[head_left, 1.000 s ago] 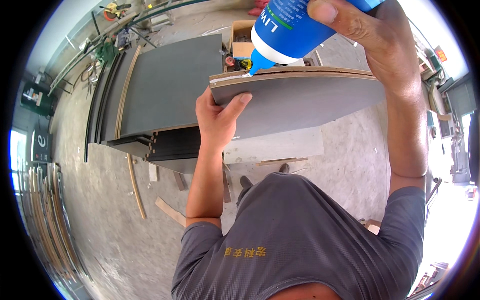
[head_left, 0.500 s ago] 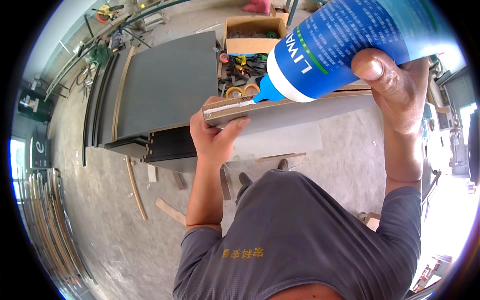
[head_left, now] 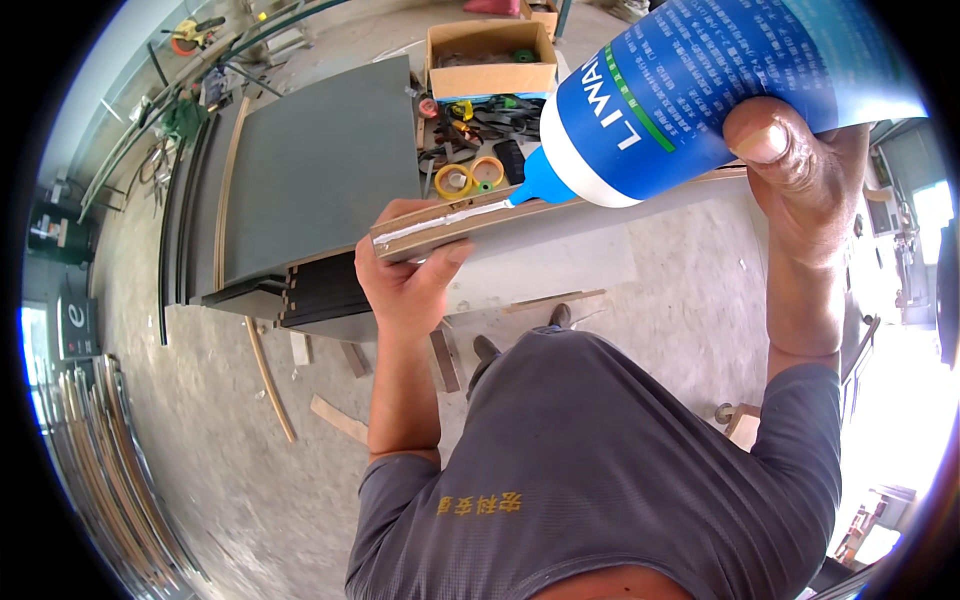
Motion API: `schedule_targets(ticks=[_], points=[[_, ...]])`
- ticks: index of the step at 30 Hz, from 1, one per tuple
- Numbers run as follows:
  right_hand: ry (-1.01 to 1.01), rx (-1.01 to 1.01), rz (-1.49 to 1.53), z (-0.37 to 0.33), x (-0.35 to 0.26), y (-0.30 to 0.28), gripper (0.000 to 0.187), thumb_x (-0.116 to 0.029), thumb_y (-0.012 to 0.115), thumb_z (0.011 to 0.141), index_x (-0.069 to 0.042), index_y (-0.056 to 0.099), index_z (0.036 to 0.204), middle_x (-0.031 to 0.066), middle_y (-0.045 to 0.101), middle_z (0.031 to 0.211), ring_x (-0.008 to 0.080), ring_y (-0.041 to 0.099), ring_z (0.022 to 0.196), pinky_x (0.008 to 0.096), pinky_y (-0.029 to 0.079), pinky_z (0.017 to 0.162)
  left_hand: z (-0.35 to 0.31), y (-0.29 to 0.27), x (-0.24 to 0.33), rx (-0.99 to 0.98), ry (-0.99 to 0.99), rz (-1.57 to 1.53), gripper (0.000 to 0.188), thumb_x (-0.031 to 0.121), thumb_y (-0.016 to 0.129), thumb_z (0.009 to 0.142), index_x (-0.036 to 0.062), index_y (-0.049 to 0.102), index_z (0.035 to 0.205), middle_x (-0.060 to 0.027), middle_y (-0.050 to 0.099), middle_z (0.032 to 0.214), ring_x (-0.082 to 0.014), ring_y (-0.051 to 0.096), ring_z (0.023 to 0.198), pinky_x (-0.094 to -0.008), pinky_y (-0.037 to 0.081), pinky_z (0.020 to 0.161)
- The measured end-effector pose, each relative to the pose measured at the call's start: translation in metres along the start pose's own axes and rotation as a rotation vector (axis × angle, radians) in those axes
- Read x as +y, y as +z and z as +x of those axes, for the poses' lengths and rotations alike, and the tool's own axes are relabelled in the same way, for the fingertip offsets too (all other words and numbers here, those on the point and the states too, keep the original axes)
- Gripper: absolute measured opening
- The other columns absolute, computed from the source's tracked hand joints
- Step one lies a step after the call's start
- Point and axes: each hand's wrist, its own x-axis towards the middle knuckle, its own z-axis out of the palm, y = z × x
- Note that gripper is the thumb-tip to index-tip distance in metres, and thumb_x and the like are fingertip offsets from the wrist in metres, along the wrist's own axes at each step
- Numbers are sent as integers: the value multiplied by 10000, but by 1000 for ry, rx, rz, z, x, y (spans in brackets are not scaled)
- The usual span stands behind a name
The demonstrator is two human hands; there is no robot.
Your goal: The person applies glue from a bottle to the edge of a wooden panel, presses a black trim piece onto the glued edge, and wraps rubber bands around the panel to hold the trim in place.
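Observation:
My right hand grips a large blue glue bottle, tipped so that its blue nozzle points down to the left. The nozzle's tip meets the narrow edge of a grey board. A line of white glue runs along that edge from the tip to the board's left end. There my left hand is closed round the board, thumb on the near side and fingers behind. Most of the fingers of my right hand are hidden by the bottle.
Beyond the board lies a big grey panel on a stack. Tape rolls, assorted hand tools and an open cardboard box are beside it. Wood offcuts lie on the concrete floor; long strips stand at left.
The board's left end, with my left hand on it, has shifted left and slightly down. The nozzle now sits farther from that end, and the glue line is longer.

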Motion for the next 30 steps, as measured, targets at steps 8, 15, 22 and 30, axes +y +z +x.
schedule_targets(ticks=[8, 15, 22, 30], points=[[-58, -99, -101, -6, 4, -14, 869, -342, 997, 545, 54, 587, 1200, 117, 714, 1043, 205, 698, 925, 316, 575, 810, -3, 3, 4, 14, 7, -55, 355, 9, 841, 758, -78, 653, 1047, -59, 684, 919, -74, 608, 752, -198, 471, 634], [-64, -92, -159, -6, 0, -27, 866, -348, 986, 573, 54, 574, 1220, 114, 706, 1042, 207, 690, 926, 316, 569, 815, -3, 4, 3, 25, 25, -45, 322, -27, 820, 742, -71, 663, 1019, -57, 678, 926, -62, 584, 729, -199, 455, 608], [-49, -76, -156, -15, 9, -50, 798, -339, 946, 635, 47, 574, 1225, 112, 697, 1047, 208, 688, 925, 325, 567, 806, -5, 2, 1, 55, 19, -12, 300, -6, 807, 738, -64, 672, 999, -60, 673, 969, -56, 558, 703, -194, 434, 592], [-14, -52, -169, -21, 15, -80, 720, -328, 901, 704, 39, 574, 1230, 109, 687, 1054, 209, 685, 925, 334, 564, 796, -4, 4, 3, 64, -1, 0, 322, 10, 798, 732, -53, 666, 1019, -62, 676, 952, -55, 560, 713, -194, 435, 598]])
